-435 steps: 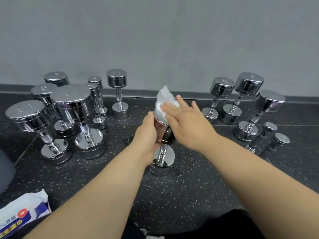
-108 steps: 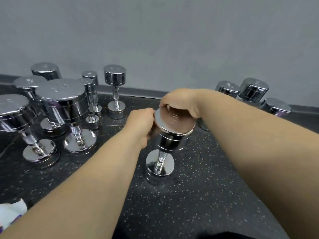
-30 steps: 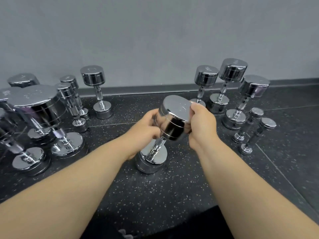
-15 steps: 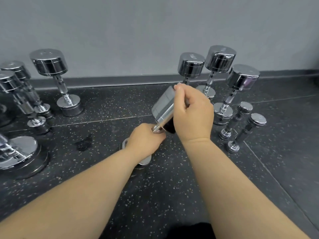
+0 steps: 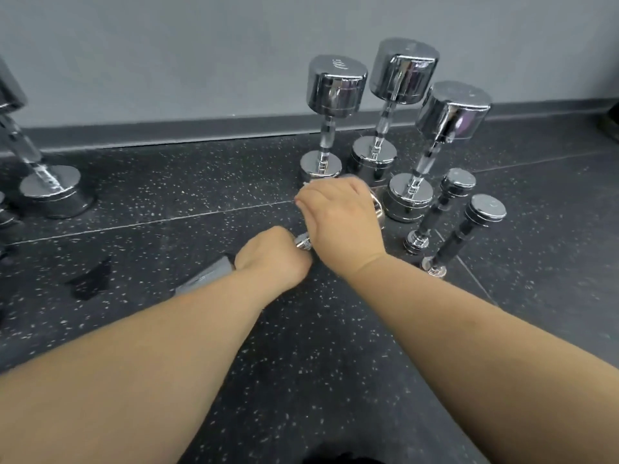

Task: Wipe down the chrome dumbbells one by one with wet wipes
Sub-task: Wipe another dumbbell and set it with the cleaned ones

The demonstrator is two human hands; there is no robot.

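We see the dumbbell (image 5: 303,242) tilted low over the floor (image 5: 301,346), just in front of the upright dumbbells (image 5: 336,85) by the wall (image 5: 201,45). Left hand (image 5: 273,254) is wrapped round the knurled handle, knuckles up. Right hand (image 5: 338,219) is cupped over the far head, fingers curled onto it. Both forearms reach forward and converge.

Only one marking is partly legible: an engraved stamp on the top face of the back-left dumbbell (image 5: 336,82) reads roughly "KG", digits unclear. Faint stamps on the tops of the middle dumbbell (image 5: 403,71) and right dumbbell (image 5: 454,110) are too blurred to read. The held dumbbell (image 5: 303,243) is mostly covered by the left hand (image 5: 273,256) and right hand (image 5: 341,222).
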